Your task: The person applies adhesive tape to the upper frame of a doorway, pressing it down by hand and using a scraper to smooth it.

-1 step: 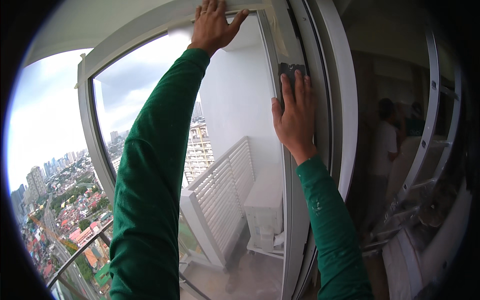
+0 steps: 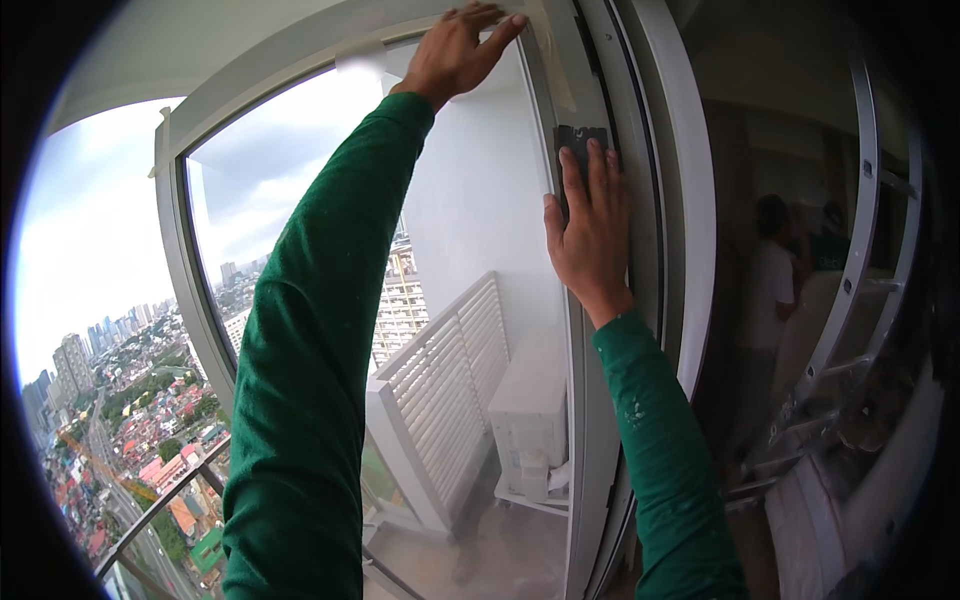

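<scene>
A high window looks out over a city under grey cloud, with a balcony below it carrying a white louvred screen (image 2: 440, 400) and a white outdoor unit (image 2: 525, 415). The window frame (image 2: 185, 270) is pale grey and curves with the lens; the glass (image 2: 270, 200) fills the centre and left of the view.

My left hand (image 2: 455, 50) is at 12 o'clock, arm fully raised in a green sleeve (image 2: 310, 380). The palm and fingers lie flat and spread against the top of the frame, beside a strip of pale tape (image 2: 555, 70) that runs down the frame's right upright. The hand is open and clamps nothing.

My right hand (image 2: 590, 235) is at about 1 o'clock from centre, on the right upright. Its fingers are straight and close together, pressing a small dark flat tool (image 2: 580, 138) against the frame (only the tool's upper end shows above the fingertips). I cannot tell whether the thumb grips the tool or the fingers merely pin it.

At 3 o'clock a second glass pane (image 2: 790, 300) shows dim reflections of people and a metal ladder (image 2: 860, 330).
</scene>
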A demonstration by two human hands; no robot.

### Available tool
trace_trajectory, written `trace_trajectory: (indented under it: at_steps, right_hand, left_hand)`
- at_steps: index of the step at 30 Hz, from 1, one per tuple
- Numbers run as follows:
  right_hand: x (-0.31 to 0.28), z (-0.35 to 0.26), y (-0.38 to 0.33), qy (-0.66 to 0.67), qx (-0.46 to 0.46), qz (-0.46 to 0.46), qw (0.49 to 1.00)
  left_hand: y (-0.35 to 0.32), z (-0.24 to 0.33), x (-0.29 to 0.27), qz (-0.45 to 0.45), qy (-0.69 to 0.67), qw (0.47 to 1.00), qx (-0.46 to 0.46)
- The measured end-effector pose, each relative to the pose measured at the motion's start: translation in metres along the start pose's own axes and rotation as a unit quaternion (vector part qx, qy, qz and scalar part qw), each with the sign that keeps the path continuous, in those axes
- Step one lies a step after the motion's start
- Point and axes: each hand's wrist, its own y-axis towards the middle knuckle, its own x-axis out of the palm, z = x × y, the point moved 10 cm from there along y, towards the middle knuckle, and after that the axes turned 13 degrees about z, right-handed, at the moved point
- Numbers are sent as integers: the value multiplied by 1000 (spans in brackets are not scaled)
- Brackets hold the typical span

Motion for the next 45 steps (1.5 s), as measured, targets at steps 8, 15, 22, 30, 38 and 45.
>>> trace_trajectory:
  at_steps: [8,15,22,30,38,45]
  right_hand:
    - [-38,-20,0,88,-58,68,992]
    - [-198,55,-228,123,477,-25,870]
    - [-474,-98,-625,-54,925,-114,357]
    - [-486,-204,-654,22,874,-360,326]
    - [-605,-178,-692,-102,806,-410,414]
    - [-802,-194,-728,-338,812,-370,300]
  left_hand:
    - [-32,145,-56,160,-157,974,-42]
    - [-318,246,-138,63,-217,900,-373]
    - [-699,537,-204,-426,-360,468,-685]
    - [-788,604,-271,-493,-514,285,-642]
    - [-777,541,-261,-518,-481,386,-592]
    - [-664,456,-215,-411,-416,609,-536]
